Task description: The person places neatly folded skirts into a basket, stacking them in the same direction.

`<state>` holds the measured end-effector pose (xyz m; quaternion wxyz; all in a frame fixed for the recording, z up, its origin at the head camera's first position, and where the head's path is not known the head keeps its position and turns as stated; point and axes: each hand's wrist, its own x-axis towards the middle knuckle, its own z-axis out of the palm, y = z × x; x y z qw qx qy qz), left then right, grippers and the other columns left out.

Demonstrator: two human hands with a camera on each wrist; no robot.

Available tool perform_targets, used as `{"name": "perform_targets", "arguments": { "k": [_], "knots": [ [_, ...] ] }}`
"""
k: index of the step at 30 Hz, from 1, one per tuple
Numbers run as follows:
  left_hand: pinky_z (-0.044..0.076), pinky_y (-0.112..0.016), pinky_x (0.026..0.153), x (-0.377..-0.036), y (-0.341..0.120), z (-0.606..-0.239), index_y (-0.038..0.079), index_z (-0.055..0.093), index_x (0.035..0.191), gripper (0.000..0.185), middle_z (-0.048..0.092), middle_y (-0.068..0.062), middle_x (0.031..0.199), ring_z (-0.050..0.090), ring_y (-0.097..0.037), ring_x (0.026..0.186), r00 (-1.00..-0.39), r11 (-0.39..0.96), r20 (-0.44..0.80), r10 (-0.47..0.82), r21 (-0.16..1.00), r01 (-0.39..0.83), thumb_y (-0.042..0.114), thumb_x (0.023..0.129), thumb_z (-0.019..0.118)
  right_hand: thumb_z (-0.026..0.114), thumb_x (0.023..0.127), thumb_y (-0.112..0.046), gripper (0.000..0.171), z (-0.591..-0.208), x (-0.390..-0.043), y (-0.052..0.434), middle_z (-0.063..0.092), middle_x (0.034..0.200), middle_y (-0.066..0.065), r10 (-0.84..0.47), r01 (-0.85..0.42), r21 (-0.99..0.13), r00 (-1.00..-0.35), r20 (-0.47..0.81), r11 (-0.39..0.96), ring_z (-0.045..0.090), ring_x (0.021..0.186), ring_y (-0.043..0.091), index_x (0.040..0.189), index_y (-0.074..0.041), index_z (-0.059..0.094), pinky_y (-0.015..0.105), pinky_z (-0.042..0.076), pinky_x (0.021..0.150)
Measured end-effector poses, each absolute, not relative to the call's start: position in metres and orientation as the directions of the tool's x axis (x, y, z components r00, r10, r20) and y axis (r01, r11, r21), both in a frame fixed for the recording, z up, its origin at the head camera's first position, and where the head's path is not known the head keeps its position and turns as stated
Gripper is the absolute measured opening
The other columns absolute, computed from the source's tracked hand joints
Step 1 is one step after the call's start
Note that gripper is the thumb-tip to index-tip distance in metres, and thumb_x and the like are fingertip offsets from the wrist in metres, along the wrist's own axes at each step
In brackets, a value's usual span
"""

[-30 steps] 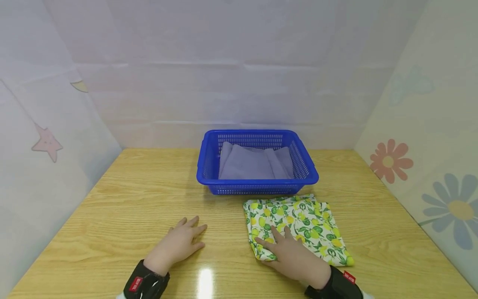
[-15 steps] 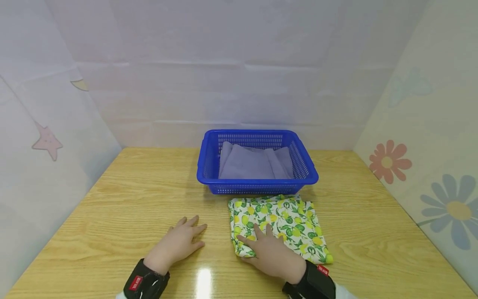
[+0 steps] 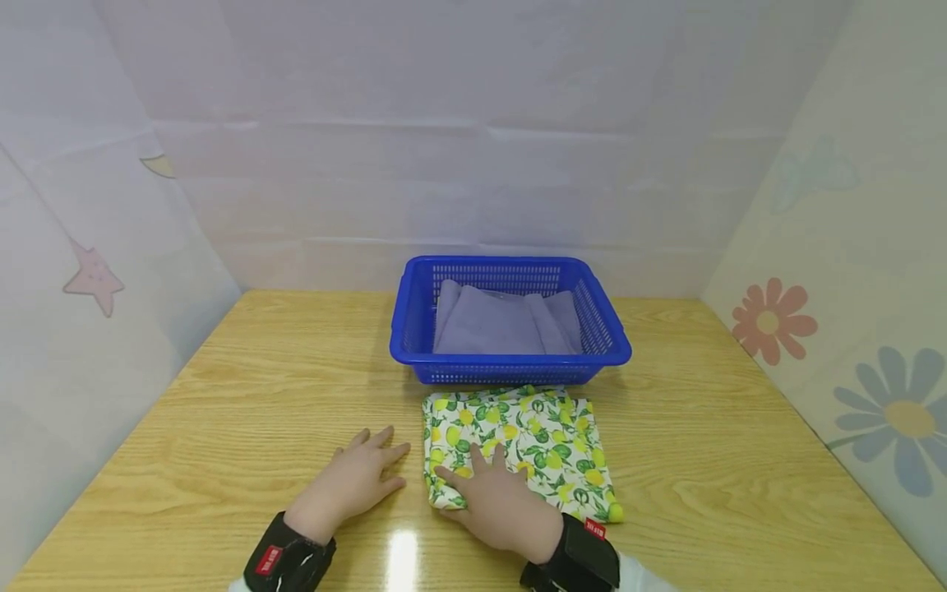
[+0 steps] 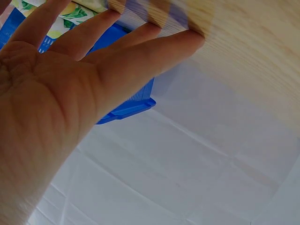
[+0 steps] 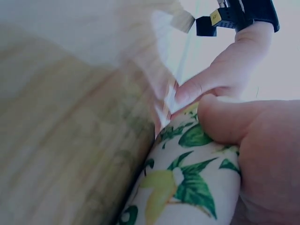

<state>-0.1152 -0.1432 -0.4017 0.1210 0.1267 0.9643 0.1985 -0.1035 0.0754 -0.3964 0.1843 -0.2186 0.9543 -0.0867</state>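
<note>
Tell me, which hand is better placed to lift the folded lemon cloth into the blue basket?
Probably the right hand: it already rests on the lemon cloth. The left hand lies flat on the table beside it.

Two hands show: the right hand [image 3: 503,511] presses flat on one lemon-print cloth [image 3: 518,444], and the left hand [image 3: 353,483] lies just beside that cloth on the one wooden worktop [image 3: 259,386]. Beyond the right hand's fingertips stands one blue basket [image 3: 510,355], holding one folded lavender cloth [image 3: 506,322] (whether it is a single piece or more cannot be told from its folds). Each hand has one black wrist strap [image 3: 287,562] behind it, two in all, and the side walls bear two flowers [image 3: 773,318] well off past the right hand and one star [image 3: 92,281] well off past the left hand.
</note>
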Motion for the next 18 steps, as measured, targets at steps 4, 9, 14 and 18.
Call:
{"name": "perform_targets", "arguments": {
  "k": [4, 9, 14, 18],
  "knots": [
    [0.033, -0.086, 0.102, -0.115, -0.143, -0.401, 0.006, 0.066, 0.137, 0.048, 0.048, -0.027, 0.155, 0.038, -0.063, 0.141, -0.937, 0.887, -0.184, 0.295, 0.417, 0.198, 0.027, 0.095, 0.073, 0.062, 0.095, -0.062, 0.061, -0.395, -0.102, 0.067, 0.039, 0.162, 0.025, -0.435, -0.365, -0.254, -0.838, -0.329, 0.896, 0.033, 0.145, 0.062, 0.151, -0.040, 0.051, 0.084, 0.039, 0.098],
    [0.030, -0.085, 0.104, -0.115, -0.141, -0.400, 0.007, 0.065, 0.138, 0.048, 0.047, -0.027, 0.156, 0.036, -0.062, 0.142, -0.935, 0.886, -0.195, 0.295, 0.424, 0.191, 0.027, 0.096, 0.072, 0.057, 0.093, -0.071, 0.069, -0.392, -0.100, 0.066, 0.030, 0.166, 0.025, -0.434, -0.346, -0.274, -0.807, -0.402, 0.897, 0.024, 0.148, 0.064, 0.155, -0.045, 0.043, 0.087, 0.033, 0.101],
    [0.029, -0.085, 0.106, -0.115, -0.141, -0.401, 0.008, 0.064, 0.139, 0.048, 0.046, -0.026, 0.157, 0.035, -0.061, 0.144, -0.934, 0.895, -0.217, 0.283, 0.411, 0.176, 0.028, 0.096, 0.072, 0.049, 0.102, -0.061, 0.056, -0.382, -0.106, 0.083, 0.036, 0.166, 0.019, -0.538, -0.403, -0.376, -0.742, -0.400, 0.835, 0.030, 0.150, 0.056, 0.154, -0.039, 0.047, 0.079, 0.034, 0.111],
    [0.029, -0.084, 0.107, -0.116, -0.141, -0.402, 0.009, 0.064, 0.140, 0.048, 0.046, -0.025, 0.157, 0.035, -0.060, 0.144, -0.935, 0.900, -0.226, 0.273, 0.405, 0.165, 0.028, 0.096, 0.072, 0.046, 0.109, -0.046, 0.052, -0.376, -0.118, 0.110, 0.050, 0.157, 0.014, -0.626, -0.351, -0.601, -0.703, -0.337, 0.718, 0.045, 0.146, 0.042, 0.153, -0.019, 0.050, 0.063, 0.039, 0.117]
  ]
}}
